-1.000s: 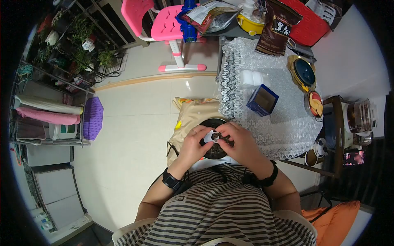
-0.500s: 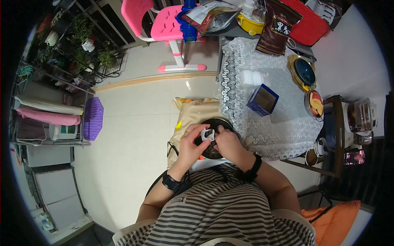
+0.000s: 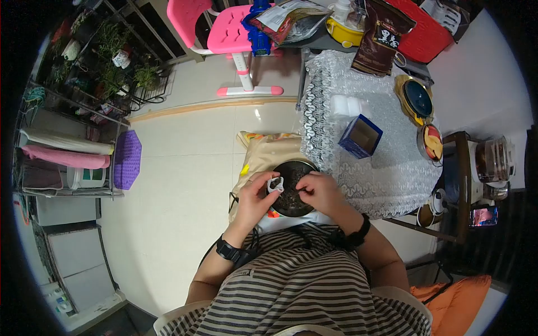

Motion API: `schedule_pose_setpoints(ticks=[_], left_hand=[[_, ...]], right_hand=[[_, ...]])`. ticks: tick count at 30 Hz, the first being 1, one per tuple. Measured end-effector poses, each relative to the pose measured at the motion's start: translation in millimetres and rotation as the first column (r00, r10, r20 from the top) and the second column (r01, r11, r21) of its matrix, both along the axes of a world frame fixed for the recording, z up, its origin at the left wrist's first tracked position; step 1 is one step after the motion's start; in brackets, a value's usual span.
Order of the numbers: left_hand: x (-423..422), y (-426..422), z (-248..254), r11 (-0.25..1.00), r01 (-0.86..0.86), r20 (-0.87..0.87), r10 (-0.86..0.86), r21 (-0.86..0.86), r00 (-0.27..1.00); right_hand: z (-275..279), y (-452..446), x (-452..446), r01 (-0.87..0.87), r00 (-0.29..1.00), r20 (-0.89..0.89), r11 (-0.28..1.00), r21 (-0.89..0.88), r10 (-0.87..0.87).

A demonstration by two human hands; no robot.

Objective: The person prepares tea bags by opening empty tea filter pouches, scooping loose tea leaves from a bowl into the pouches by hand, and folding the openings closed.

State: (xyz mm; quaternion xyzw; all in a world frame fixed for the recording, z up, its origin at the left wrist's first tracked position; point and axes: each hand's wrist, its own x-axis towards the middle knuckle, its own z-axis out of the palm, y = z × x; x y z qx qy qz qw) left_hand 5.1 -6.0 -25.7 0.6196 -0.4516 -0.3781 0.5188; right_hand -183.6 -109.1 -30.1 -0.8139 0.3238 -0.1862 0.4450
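My left hand (image 3: pixel 253 197) pinches a small white pouch (image 3: pixel 275 184), its mouth held open and something dark inside. The pouch hangs over the left side of a round bowl (image 3: pixel 286 214). Dark dried tea leaves (image 3: pixel 290 201) lie loose in that bowl. Over its right side is my right hand (image 3: pixel 323 193), thumb and fingertips pressed together around a dark bit of the leaves. The bowl rests close to my lap, above a beige patterned cloth bag (image 3: pixel 262 154).
On the lace-covered table (image 3: pixel 350 193) to my right stand an open blue box (image 3: pixel 360 136), white packets (image 3: pixel 346 105), a brown bag (image 3: pixel 383 39), a dark dish (image 3: pixel 417 98) and a bowl of fruit slices (image 3: pixel 430 143). A pink chair (image 3: pixel 230 36) is beyond.
My left hand has shifted slightly left with the pouch. My right hand has drawn away from the pouch to the right, so more of the leaves in the bowl show.
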Motion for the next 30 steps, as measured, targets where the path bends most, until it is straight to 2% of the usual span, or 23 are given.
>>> schedule_pose_setpoints(ticks=[1, 3, 7, 9, 12, 16, 21, 25, 27, 28, 30], left_hand=[[1, -1, 4, 1.0, -0.004, 0.0, 0.004, 0.0, 1.0], [0, -2, 13, 0.998, 0.067, 0.307, -0.061, -0.008, 0.95], [-9, -6, 8, 0.995, 0.087, 0.338, -0.067, -0.043, 0.939], [-13, -7, 11, 0.996, 0.089, 0.3, -0.09, 0.018, 0.949], [-16, -8, 9, 0.996, 0.092, 0.31, -0.081, -0.021, 0.947], [-16, -8, 9, 0.995, 0.1, 0.281, -0.1, 0.017, 0.955], [-15, -9, 7, 0.993, 0.12, 0.28, -0.112, -0.013, 0.953], [-16, -8, 6, 0.994, 0.102, 0.277, -0.091, -0.026, 0.957], [-15, -8, 6, 0.994, 0.104, 0.273, -0.095, -0.018, 0.957], [-16, -8, 6, 0.994, 0.106, 0.272, -0.098, -0.018, 0.957], [-17, -8, 5, 0.994, 0.109, 0.27, -0.101, -0.014, 0.957]], right_hand=[[6, -1, -1, -0.004, 1.0, 0.0, 1.0, 0.0, 0.004], [23, -2, -4, 0.111, 0.99, 0.075, 0.985, 0.135, -0.122], [62, -2, 0, 0.138, 0.969, 0.181, 0.976, 0.167, -0.168], [72, 0, 5, 0.128, 0.959, 0.229, 0.976, 0.174, -0.166], [73, 6, 10, 0.107, 0.971, 0.192, 0.98, 0.167, -0.139], [58, 9, 13, 0.081, 0.967, 0.227, 0.985, 0.155, -0.116], [63, 10, 9, 0.047, 0.986, 0.157, 0.999, 0.023, -0.05], [58, 11, 2, 0.094, 0.984, 0.157, 0.995, -0.046, -0.085], [55, 11, -1, 0.085, 0.989, 0.137, 0.972, -0.22, -0.056], [55, 12, -2, 0.087, 0.989, 0.136, 0.972, -0.219, -0.058], [57, 15, -1, 0.051, 0.998, 0.055, 0.921, -0.387, -0.032]])
